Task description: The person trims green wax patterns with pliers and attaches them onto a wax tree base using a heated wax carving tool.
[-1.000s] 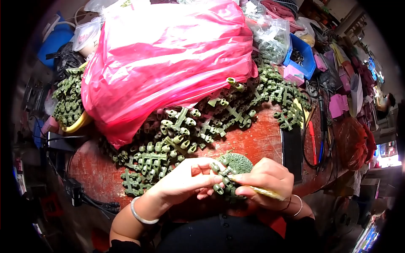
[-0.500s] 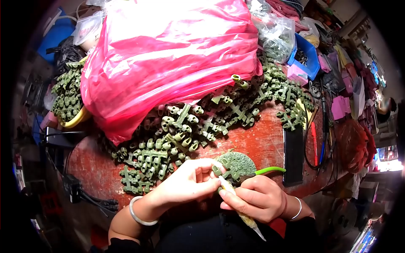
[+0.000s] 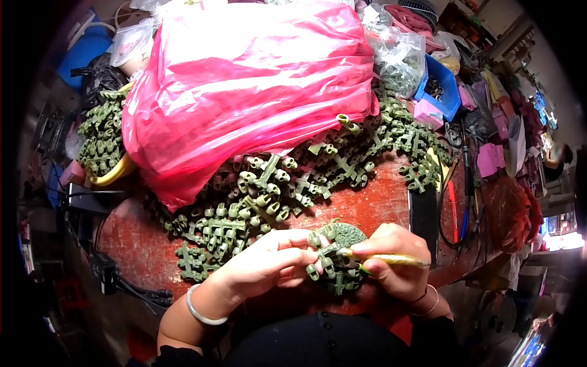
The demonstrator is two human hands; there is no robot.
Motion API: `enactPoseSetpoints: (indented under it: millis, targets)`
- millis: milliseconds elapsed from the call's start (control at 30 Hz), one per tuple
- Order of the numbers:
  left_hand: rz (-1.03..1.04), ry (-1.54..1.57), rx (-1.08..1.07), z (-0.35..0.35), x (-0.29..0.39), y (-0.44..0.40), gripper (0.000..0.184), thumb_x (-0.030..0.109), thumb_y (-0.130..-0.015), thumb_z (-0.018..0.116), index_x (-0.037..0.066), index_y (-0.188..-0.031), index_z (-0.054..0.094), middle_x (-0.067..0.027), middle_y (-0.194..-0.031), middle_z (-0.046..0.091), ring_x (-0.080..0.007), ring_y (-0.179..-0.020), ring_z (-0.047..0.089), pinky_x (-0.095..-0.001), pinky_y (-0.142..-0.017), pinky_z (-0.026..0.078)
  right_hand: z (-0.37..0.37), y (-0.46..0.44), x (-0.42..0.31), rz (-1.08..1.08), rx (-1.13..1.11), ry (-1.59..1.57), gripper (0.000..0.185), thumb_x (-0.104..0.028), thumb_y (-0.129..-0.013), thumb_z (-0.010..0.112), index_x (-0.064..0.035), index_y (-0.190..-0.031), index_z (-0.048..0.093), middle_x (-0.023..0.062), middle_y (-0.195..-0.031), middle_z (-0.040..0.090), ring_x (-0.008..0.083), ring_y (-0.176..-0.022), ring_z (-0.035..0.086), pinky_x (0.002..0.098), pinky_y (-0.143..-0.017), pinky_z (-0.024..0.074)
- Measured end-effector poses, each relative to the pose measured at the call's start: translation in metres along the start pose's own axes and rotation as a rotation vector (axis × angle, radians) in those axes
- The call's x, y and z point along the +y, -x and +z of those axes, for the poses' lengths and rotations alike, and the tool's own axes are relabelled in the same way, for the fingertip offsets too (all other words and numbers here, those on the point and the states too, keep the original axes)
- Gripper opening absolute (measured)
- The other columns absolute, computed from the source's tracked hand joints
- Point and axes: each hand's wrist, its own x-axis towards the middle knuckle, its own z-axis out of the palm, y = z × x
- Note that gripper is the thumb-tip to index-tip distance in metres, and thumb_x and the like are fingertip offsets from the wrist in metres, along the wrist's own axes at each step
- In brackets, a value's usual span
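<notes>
My left hand [image 3: 278, 260] is closed on a green branched piece [image 3: 327, 260] that carries small ring-like cups along its stem. In my right hand [image 3: 397, 257] is a slim pen-like tool with a yellowish wrapped grip [image 3: 391, 259]. Its near end points left at the branched piece; I cannot tell whether it touches. Under and behind the piece lies a round, speckled green pad [image 3: 348, 235]. A sliver of a bright green handle [image 3: 365, 269] shows beside my right fingers, mostly hidden.
Many similar branched pieces [image 3: 223, 232] are heaped on the worn red table [image 3: 373, 202]. A large pink plastic bag [image 3: 257, 92] covers the back. At right are a black strip [image 3: 422, 214], a red pen-like tool [image 3: 452, 211], cables and a blue bin [image 3: 449, 92].
My right hand has moved right and up, swinging the yellow-gripped tool from a downward slant to nearly level. The branched piece in my left hand has turned and shows more fully.
</notes>
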Motion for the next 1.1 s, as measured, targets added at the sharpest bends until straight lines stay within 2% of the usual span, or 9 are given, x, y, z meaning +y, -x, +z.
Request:
enactPoseSetpoints:
  millis: [167,300,400,500,567,700,867,1000,1100]
  targets:
    - [0.030,-0.191,0.002,0.004,-0.002,0.001,0.022,0.008,-0.098,0.058,0.005,-0.120,0.060,0.0043,-0.085,0.059,0.0004,-0.054,0.039,-0.0184,-0.047,0.028,0.006,0.002,-0.001,-0.019,-0.054,0.091,0.024,-0.007,-0.083,0.078,-0.0021,-0.106,0.072,0.0099,-0.089,0.071,0.0213,-0.068,0.063,0.0314,-0.061,0.0495]
    - [0.236,-0.390,0.023,0.004,-0.017,-0.006,0.027,0.006,-0.098,0.058,0.007,-0.125,0.058,0.0059,-0.084,0.057,0.0002,-0.060,0.042,-0.0180,-0.050,0.030,0.009,0.000,-0.004,-0.094,-0.075,0.122,0.025,-0.006,-0.082,0.078,-0.0012,-0.105,0.072,0.0105,-0.087,0.070,0.0220,-0.068,0.064,0.0324,-0.061,0.0502]
    - [0.351,-0.399,0.021,0.004,-0.016,-0.007,0.033,0.004,-0.096,0.058,0.008,-0.129,0.055,0.0026,-0.088,0.061,-0.0008,-0.063,0.046,-0.0182,-0.050,0.032,0.002,0.002,-0.006,0.044,-0.103,-0.180,0.018,-0.002,-0.088,0.070,0.0002,-0.106,0.070,0.0125,-0.088,0.071,0.0213,-0.075,0.068,0.0319,-0.067,0.0527]
    - [0.169,-0.256,0.031,0.013,0.006,0.005,0.039,0.003,-0.095,0.059,0.007,-0.133,0.052,-0.0024,-0.094,0.065,-0.0020,-0.070,0.052,-0.0182,-0.056,0.037,0.000,0.006,-0.008,0.225,0.058,-0.259,0.013,-0.002,-0.090,0.067,0.0019,-0.103,0.066,0.0147,-0.095,0.072,0.0201,-0.082,0.070,0.0299,-0.071,0.0533]
    - [0.198,-0.208,0.015,0.003,-0.003,0.000,0.038,0.004,-0.094,0.059,0.005,-0.132,0.053,-0.0074,-0.100,0.066,-0.0040,-0.077,0.058,-0.0178,-0.058,0.041,0.000,0.005,-0.005,0.205,0.041,-0.225,0.015,-0.002,-0.089,0.069,0.0008,-0.104,0.067,0.0145,-0.093,0.072,0.0199,-0.082,0.070,0.0291,-0.072,0.0533]
    - [0.149,-0.111,0.014,-0.002,-0.005,-0.005,0.031,0.007,-0.095,0.058,0.003,-0.125,0.060,-0.0078,-0.104,0.065,-0.0070,-0.076,0.061,-0.0162,-0.049,0.040,0.002,0.006,-0.007,0.215,-0.013,-0.148,0.019,-0.005,-0.087,0.073,0.0002,-0.105,0.067,0.0140,-0.093,0.072,0.0200,-0.081,0.071,0.0290,-0.071,0.0536]
    - [0.065,-0.332,0.108,0.015,0.009,0.006,0.028,0.008,-0.097,0.053,0.006,-0.122,0.065,0.0028,-0.081,0.062,-0.0006,-0.055,0.046,-0.0171,-0.046,0.030,0.002,0.004,-0.001,0.133,-0.074,-0.097,0.023,-0.007,-0.085,0.077,0.0002,-0.105,0.068,0.0135,-0.094,0.072,0.0210,-0.082,0.071,0.0296,-0.072,0.0546]
    - [0.191,-0.538,0.044,0.012,0.002,0.004,0.030,0.006,-0.098,0.051,0.004,-0.126,0.063,0.0081,-0.084,0.059,0.0001,-0.073,0.046,-0.0193,-0.066,0.040,0.004,0.003,0.002,0.115,-0.063,-0.107,0.022,-0.006,-0.085,0.077,0.0004,-0.104,0.068,0.0135,-0.094,0.072,0.0207,-0.081,0.071,0.0300,-0.072,0.0548]
    - [0.141,-0.498,-0.015,0.011,-0.003,0.003,0.030,0.007,-0.099,0.051,0.004,-0.126,0.063,0.0077,-0.083,0.059,0.0002,-0.072,0.046,-0.0193,-0.065,0.040,0.007,0.005,0.004,0.112,-0.065,-0.150,0.021,-0.006,-0.086,0.076,0.0006,-0.104,0.068,0.0131,-0.095,0.072,0.0204,-0.082,0.071,0.0304,-0.072,0.0546]
